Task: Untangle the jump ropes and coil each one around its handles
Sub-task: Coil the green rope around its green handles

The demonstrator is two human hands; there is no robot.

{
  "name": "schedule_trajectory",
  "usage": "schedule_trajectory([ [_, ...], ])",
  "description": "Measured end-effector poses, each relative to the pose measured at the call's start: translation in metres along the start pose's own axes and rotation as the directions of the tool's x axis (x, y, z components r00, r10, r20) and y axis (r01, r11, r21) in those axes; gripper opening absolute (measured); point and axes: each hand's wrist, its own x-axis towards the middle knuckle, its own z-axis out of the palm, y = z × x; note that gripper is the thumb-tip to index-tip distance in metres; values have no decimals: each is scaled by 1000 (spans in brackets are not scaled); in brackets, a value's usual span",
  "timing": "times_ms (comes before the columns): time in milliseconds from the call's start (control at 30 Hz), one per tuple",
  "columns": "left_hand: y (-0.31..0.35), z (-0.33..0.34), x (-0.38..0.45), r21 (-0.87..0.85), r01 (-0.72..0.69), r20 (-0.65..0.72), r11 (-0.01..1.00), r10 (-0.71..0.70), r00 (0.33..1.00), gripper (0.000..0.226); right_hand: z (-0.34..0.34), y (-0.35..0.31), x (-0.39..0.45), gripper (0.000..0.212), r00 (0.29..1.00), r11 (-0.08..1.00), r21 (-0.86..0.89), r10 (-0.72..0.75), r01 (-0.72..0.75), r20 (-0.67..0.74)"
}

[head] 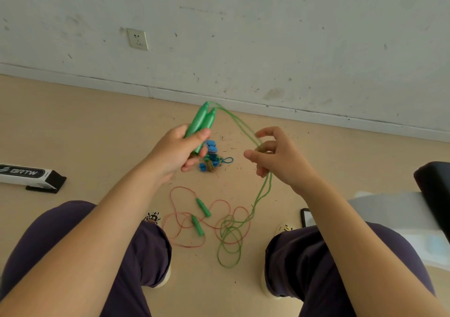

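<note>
Overhead, paired green handles (203,124) are gripped by the left hand (181,149); green rope (261,190) is pinched in the right hand (275,154), fingers curled.

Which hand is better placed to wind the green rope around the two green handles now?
Probably the right hand: the green rope already runs through its fingers, while the left hand grips both green handles together and can only steady them.

Soft even daylight (wide-angle edge bending), mild blur.
</note>
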Motion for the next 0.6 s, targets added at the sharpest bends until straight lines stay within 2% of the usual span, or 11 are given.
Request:
schedule_trajectory([
  [133, 1, 12, -6, -27, 52, 231, 998, -45, 972, 24, 5, -2, -2, 34, 997, 989, 129, -75, 76, -17],
  [300, 3, 9, -7, -115, 65, 306, 991, -27, 952, 35, 3, -5, -2, 5, 989, 966, 225, -102, 124, -109],
  [333, 3, 9, -8, -125, 63, 311, 990, -21, 950, 35, 2, -5, -2, 5, 987, 965, 228, -99, 126, -128],
  [467, 1, 12, -9, -147, 57, 282, 988, -13, 959, 32, -1, -3, 1, 3, 982, 980, 168, -76, 106, -172],
  [533, 1, 12, -7, -245, 43, 197, 969, 7, 980, 25, -1, -3, 2, 2, 977, 990, 99, -79, 100, -196],
  [600, 2, 7, -3, -373, 12, 57, 928, 9, 998, 20, -1, -2, 2, 4, 976, 994, 48, -87, 99, -201],
])
